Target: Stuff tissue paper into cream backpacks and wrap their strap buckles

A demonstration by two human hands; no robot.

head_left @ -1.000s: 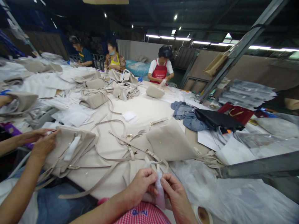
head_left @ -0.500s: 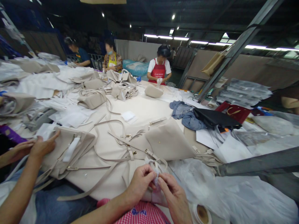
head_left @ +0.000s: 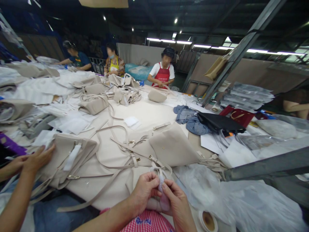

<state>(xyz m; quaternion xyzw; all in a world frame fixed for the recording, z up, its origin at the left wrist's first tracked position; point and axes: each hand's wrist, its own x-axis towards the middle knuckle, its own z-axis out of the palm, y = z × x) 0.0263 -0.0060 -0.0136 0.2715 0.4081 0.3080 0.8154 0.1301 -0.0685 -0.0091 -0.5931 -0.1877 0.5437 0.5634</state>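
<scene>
My left hand [head_left: 145, 188] and my right hand [head_left: 175, 199] meet at the near edge of the table, both pinched on a small piece of white wrapping [head_left: 161, 181] at a strap end. The strap belongs to a beige handbag [head_left: 169, 146] lying flat just beyond my hands, with gold buckles and loose straps spread to its left. Which part of the bag the wrapping covers is hidden by my fingers.
A co-worker's hands [head_left: 31, 161] at the left rest on another beige bag [head_left: 70, 154]. Three more people work at the far end. More beige bags [head_left: 94, 104], white paper, blue cloth [head_left: 190, 119], a black bag [head_left: 219, 121], clear plastic sheeting [head_left: 217, 193] and a tape roll [head_left: 207, 220] crowd the table.
My hands have drawn closer together and bunched the white wrapping smaller. The co-worker's hands at the left shifted down along their bag.
</scene>
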